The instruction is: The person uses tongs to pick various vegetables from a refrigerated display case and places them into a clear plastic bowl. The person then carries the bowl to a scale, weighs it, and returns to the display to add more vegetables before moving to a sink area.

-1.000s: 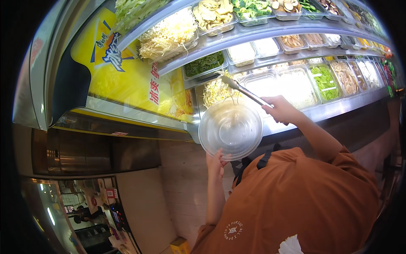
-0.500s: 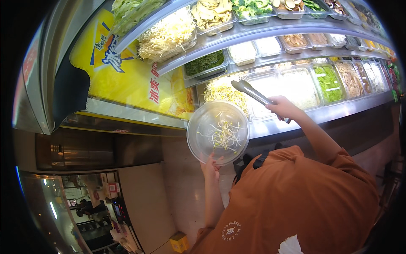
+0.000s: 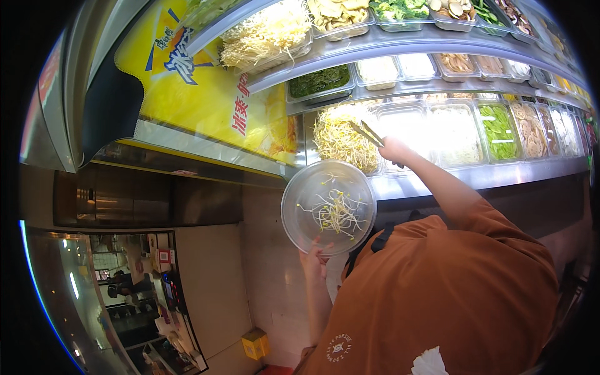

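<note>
My left hand (image 3: 317, 256) grips the lower rim of a round translucent bowl (image 3: 297, 228), tilted toward me. A small tangle of bean sprouts (image 3: 337, 212) lies inside it. My right hand (image 3: 396, 152) is closed on a pair of metal tongs (image 3: 371, 134). The tips of the tongs reach over a heap of yellow-headed bean sprouts (image 3: 342, 132) on the lowest shelf, just beyond the bowl; whether they touch the sprouts I cannot tell.
Lit shelves hold clear tubs: dark green seaweed (image 3: 319, 83), green leaf stems (image 3: 499, 131), broccoli (image 3: 400, 9) and pale sprouts (image 3: 267, 39). A metal ledge (image 3: 475, 178) runs along the front. At left stands a yellow printed panel (image 3: 187, 106). A yellow box (image 3: 255, 344) sits low down.
The tongs have swung down from above the front shelf to the bean sprout heap, with my right hand shifting left. The bowl stays in my left hand, slightly lower in view.
</note>
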A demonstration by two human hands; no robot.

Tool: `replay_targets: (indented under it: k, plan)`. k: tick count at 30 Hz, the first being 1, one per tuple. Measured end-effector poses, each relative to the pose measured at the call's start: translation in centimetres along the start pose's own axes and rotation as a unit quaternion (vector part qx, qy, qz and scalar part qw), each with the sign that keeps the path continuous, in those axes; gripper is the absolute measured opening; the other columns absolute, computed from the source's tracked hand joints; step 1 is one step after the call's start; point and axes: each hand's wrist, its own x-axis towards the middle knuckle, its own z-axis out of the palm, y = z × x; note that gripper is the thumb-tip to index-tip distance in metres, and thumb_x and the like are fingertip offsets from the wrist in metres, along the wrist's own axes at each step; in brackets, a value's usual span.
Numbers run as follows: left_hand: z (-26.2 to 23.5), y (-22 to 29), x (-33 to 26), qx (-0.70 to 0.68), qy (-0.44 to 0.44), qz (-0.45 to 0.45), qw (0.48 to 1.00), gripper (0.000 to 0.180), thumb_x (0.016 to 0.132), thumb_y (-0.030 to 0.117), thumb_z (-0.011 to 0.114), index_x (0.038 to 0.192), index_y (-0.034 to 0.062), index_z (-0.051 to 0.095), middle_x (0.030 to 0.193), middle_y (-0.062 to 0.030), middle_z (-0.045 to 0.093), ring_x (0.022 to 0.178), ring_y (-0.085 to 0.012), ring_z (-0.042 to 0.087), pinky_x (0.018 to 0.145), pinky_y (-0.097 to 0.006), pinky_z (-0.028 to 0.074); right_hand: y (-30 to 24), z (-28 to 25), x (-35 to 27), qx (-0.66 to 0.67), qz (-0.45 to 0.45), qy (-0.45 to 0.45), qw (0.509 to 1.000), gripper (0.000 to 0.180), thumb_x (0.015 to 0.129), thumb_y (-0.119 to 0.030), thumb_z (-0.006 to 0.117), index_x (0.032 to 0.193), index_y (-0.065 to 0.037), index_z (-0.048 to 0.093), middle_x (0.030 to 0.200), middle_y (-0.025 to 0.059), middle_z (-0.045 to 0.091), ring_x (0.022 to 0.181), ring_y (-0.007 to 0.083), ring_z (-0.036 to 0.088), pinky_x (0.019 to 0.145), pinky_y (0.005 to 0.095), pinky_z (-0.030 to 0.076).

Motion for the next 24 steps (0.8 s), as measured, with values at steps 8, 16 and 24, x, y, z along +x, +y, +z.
replay_targets:
  k: [8, 16, 24]
  plan:
    - [0.4, 0.4, 0.5, 0.038, -0.017, -0.017, 0.999, 0.082, 0.086, -0.013, 0.048, 0.158, 0.0128, 0.021, 0.145, -0.0249, 0.048, 0.094, -0.0488, 0.073, 0.064, -0.046, 0.068, -0.4, -1.8, -1.0, 0.053, 0.046, -0.032, 0.997, 0.027, 0.090, -0.004, 0.051, 0.104, 0.008, 0.071, 0.070, 0.0181, 0.068, 0.051, 0.0255, 0.069, 0.046, 0.0410, 0.058]
    - [2.7, 0.8, 2.9, 0.082, -0.044, -0.035, 0.995, 0.082, 0.084, -0.013, 0.048, 0.158, 0.0103, 0.022, 0.147, -0.0260, 0.047, 0.089, -0.0452, 0.075, 0.058, -0.040, 0.066, -0.4, -4.1, -7.5, 0.223, -0.041, -0.023, 0.974, 0.033, 0.096, -0.008, 0.059, 0.126, 0.002, 0.070, 0.071, 0.0064, 0.063, 0.042, 0.0151, 0.059, 0.039, 0.0313, 0.048]
    - [8.3, 1.2, 6.0, 0.105, -0.080, -0.020, 0.991, 0.057, 0.096, 0.006, 0.067, 0.145, 0.0093, 0.038, 0.091, -0.0059, 0.046, 0.078, -0.0372, 0.074, 0.059, -0.041, 0.067, -5.1, -9.9, -18.1, 0.169, -0.045, -0.083, 0.981, 0.046, 0.099, -0.014, 0.061, 0.145, -0.013, 0.063, 0.079, 0.0032, 0.063, 0.048, 0.0105, 0.058, 0.035, 0.0275, 0.043]
